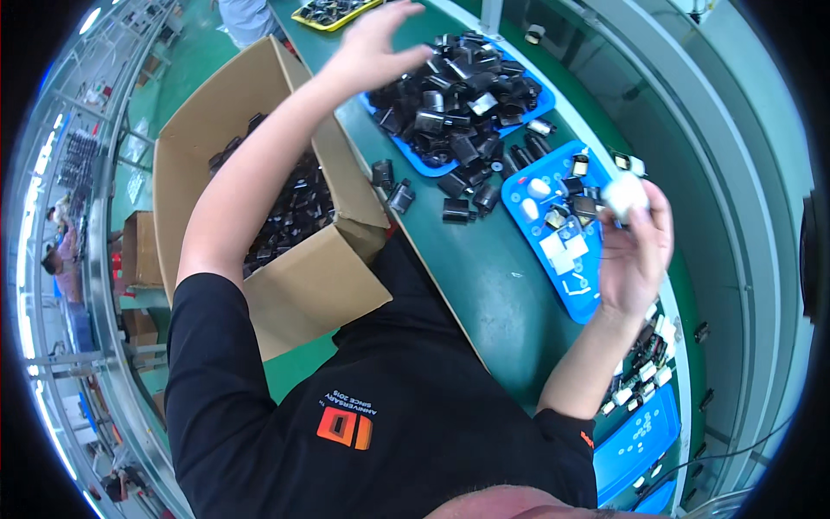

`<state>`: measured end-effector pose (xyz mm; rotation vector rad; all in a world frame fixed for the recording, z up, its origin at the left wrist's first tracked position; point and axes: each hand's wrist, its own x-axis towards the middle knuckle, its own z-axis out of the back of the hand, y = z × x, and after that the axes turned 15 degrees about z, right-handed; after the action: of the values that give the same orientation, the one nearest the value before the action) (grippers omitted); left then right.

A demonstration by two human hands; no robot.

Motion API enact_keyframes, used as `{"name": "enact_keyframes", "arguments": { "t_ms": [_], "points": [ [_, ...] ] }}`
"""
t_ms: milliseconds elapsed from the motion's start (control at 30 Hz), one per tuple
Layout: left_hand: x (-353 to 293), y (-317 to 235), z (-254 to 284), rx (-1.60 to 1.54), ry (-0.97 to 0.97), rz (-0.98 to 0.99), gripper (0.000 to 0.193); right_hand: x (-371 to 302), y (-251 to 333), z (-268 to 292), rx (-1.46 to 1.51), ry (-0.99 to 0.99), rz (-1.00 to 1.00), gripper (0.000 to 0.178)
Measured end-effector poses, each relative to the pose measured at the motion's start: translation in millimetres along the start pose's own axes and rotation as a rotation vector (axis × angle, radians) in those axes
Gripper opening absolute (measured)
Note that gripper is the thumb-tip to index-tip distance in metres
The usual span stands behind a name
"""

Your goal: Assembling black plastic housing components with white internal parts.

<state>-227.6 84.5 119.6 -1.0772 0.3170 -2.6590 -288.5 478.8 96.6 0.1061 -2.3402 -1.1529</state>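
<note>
My left hand (pixel 376 50) reaches across the open cardboard box (pixel 194 112), over the near-left edge of a heap of small black plastic housings (pixel 462 149). Its fingers are spread and nothing shows in them. The heap fills a blue tray (pixel 543 102), with several housings spilled beside it on the green table. At the right, my right hand (pixel 638 251) is raised with its fingers closed round a white rounded piece (pixel 624 197), smeared by motion. Beneath and beside that hand lies a smaller blue tray (pixel 581 304) holding white pieces, black parts and small clear discs.
More black housings (pixel 298 195) lie inside the box, which stands against the table's left edge. White and black parts (pixel 644 368) are piled at the right, by another blue tray (pixel 618 471). A yellow tray (pixel 324 24) stands at the far end. People work in the distance at left.
</note>
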Motion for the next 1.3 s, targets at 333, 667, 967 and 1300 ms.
{"name": "enact_keyframes", "arguments": {
  "t_ms": [333,667,967,1300],
  "points": [
    [-275.8,263.1,87.8,0.361,0.496,0.784,0.033,12.0,2.2,22.3,0.032,-0.071,-0.006,0.040],
    [-279.7,229.3,48.8,0.681,0.651,0.680,0.051,-2.6,-26.7,-7.6,-0.132,-0.098,-0.061,0.038],
    [-255.0,222.8,47.9,0.350,0.595,0.574,0.035,-2.6,-29.3,1.4,-0.102,-0.073,-0.062,0.035],
    [-150.2,74.4,99.2,-0.317,0.285,0.554,0.036,-17.7,-29.4,-17.8,0.018,0.016,-0.150,0.031]
  ]
}}
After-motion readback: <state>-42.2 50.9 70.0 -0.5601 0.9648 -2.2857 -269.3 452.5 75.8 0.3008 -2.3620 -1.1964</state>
